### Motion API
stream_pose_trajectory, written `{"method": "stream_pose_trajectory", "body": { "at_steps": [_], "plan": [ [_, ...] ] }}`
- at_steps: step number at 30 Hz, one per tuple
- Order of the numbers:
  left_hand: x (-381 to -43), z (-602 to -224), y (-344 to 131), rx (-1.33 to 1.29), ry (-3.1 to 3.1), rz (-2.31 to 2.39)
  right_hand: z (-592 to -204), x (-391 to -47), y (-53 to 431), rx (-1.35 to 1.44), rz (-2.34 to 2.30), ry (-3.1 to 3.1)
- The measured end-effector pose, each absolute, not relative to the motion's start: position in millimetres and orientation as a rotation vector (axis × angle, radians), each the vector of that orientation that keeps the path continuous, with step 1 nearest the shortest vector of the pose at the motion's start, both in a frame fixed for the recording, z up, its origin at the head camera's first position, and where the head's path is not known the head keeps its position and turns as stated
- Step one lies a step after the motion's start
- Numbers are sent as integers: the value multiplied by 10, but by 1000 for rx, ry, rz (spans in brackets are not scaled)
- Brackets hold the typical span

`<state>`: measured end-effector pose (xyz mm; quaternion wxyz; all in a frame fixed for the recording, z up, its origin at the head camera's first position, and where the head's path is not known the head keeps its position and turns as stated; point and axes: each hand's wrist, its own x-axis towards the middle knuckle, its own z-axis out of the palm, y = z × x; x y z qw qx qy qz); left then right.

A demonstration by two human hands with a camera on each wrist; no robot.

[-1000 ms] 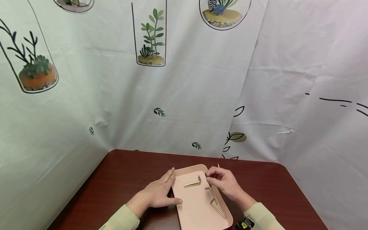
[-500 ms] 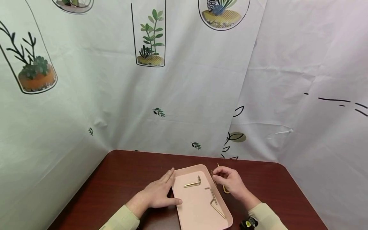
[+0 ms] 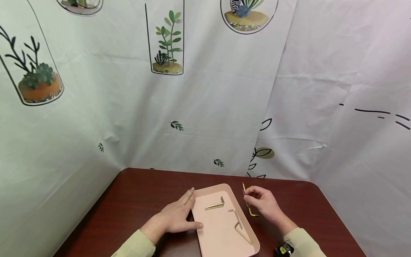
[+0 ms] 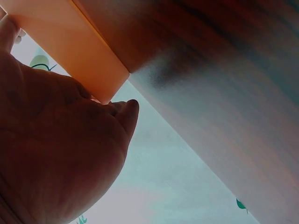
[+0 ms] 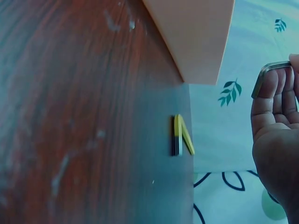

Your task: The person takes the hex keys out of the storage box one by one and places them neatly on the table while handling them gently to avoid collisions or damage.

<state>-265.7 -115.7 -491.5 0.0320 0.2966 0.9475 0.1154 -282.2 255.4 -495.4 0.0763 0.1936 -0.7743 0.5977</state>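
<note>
My right hand (image 3: 264,203) pinches an L-shaped hex key (image 5: 272,68) between thumb and fingers, above the table just right of a pink tray (image 3: 216,230). Beneath it a yellow hex key (image 3: 252,214) with a dark end lies on the table, partly covered by the hand in the head view. My left hand (image 3: 176,216) rests against the tray's left side, fingers straight along the wall and thumb over the rim. Inside the tray lie brass-coloured hex keys: one or two overlapping near the far end (image 3: 215,206), another hex key (image 3: 237,218) and a bent one (image 3: 243,234) along the right side.
The dark red wooden table (image 3: 154,189) has rounded far corners. White cloth (image 3: 205,107) printed with plants hangs behind it and along both sides. A dark watch-like device (image 3: 284,249) sits at my right wrist.
My right hand has moved right, from over the tray's right rim to above the table, carrying the hex key out of the tray. The left hand and the tray stay put.
</note>
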Motion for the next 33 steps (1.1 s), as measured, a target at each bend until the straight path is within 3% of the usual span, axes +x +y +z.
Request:
{"method": "stream_pose_trajectory", "body": {
  "at_steps": [18, 33],
  "plan": [
    [-2680, -4948, -1165, 915, 2918, 358, -5012, -2902, 2784, 451, 1696, -2329],
    [-2678, -4940, -1166, 916, 2915, 357, -5005, -2961, 2882, 174, 1682, -2423]
  ]
}}
